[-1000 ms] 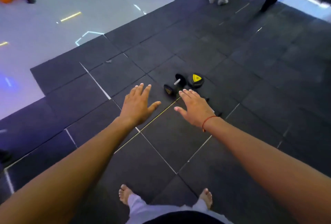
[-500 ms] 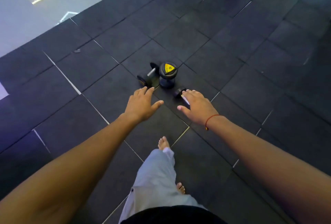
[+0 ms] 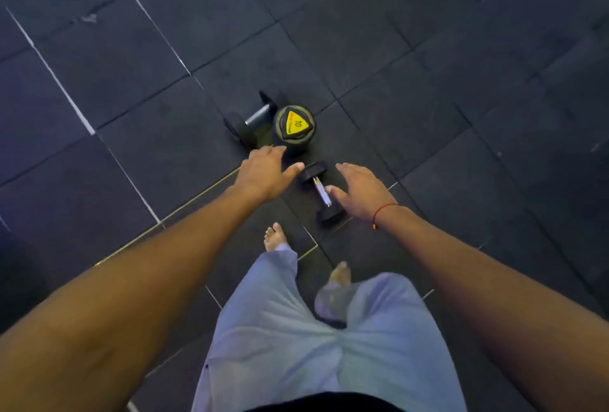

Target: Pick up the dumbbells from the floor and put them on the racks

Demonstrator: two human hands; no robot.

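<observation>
Reaching down with fingers spread and nothing in its grasp, the right hand [image 3: 361, 190] now hangs just beside the small dumbbell [image 3: 321, 192], thumb near the steel handle. The left hand [image 3: 265, 174] is likewise released, stretched toward the upright dumbbell [image 3: 294, 128] with the yellow "10" cap; a third dumbbell [image 3: 248, 121] lies just beside that one on the dark rubber floor [image 3: 461, 82]. A second ago the weights sat well ahead of the hands; the person has stepped in and bent over, so all three are within reach. Lifting seems about to begin; no rack is in view.
</observation>
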